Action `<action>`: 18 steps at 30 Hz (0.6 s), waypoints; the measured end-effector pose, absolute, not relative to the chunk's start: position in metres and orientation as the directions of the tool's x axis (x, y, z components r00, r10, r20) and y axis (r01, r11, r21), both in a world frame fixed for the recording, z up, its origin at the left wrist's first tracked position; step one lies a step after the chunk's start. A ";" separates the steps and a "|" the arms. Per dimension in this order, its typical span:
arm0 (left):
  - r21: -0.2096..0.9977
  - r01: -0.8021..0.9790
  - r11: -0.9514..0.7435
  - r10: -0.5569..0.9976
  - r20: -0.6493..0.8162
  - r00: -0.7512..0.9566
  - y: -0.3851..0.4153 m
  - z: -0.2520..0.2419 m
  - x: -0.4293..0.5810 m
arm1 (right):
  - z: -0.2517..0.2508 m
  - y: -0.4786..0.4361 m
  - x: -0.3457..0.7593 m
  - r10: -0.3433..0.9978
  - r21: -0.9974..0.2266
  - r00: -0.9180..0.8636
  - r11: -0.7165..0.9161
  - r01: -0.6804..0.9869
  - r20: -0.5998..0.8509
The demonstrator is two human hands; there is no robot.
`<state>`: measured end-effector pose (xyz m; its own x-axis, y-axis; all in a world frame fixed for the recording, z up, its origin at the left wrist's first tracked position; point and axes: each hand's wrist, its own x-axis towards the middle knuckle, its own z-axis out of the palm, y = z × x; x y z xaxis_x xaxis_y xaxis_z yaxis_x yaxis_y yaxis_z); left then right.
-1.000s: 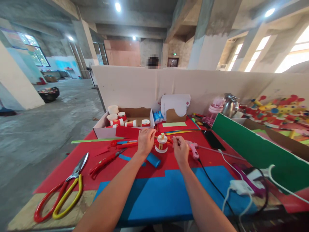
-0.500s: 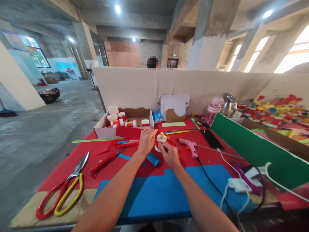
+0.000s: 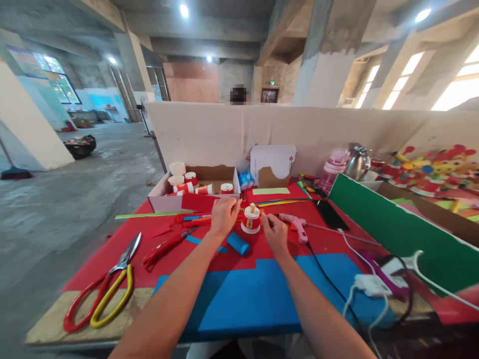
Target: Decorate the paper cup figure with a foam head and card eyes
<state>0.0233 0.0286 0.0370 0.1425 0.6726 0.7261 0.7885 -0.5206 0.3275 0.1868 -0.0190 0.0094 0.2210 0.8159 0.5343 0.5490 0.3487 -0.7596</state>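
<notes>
An upside-down red-and-white paper cup (image 3: 251, 224) stands on the red sheet between my hands, with a small yellowish piece (image 3: 253, 208) on its top. To its left is my left hand (image 3: 224, 215), thumb and fingers pinched together; whatever they hold is too small to make out. My right hand (image 3: 276, 232) is at the cup's right, its fingertips closed in a pinch close to the cup, and I cannot see what is in them. Below my left hand lies a blue paper roll (image 3: 238, 244). A pink glue gun (image 3: 295, 225) rests just beyond my right hand.
Large shears (image 3: 119, 274) and a red-handled cutting tool (image 3: 164, 249) lie at left. Behind, a cardboard box (image 3: 164, 202) holds several cups. A phone (image 3: 331, 214), power strip (image 3: 396, 285) with cords and a green-sided box (image 3: 389, 239) occupy the right. A white partition (image 3: 202, 132) stands behind.
My right hand has moved right, off the front of the cup, which now shows fully. My left hand stays pinched at the cup's left. The view has shifted slightly.
</notes>
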 end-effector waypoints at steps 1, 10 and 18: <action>0.366 0.760 -0.538 0.700 0.696 0.160 0.027 0.041 0.019 | 0.007 -0.019 0.185 0.836 -0.755 0.180 0.349 0.555 0.519; 0.615 0.526 -0.588 0.806 0.391 0.444 0.015 0.036 -0.025 | 0.009 -0.031 0.181 0.793 -0.547 0.118 0.295 0.784 0.598; 0.604 0.540 -0.586 0.805 0.359 0.471 0.023 0.021 -0.024 | 0.028 0.004 0.197 0.831 -0.247 -0.041 0.212 0.946 0.554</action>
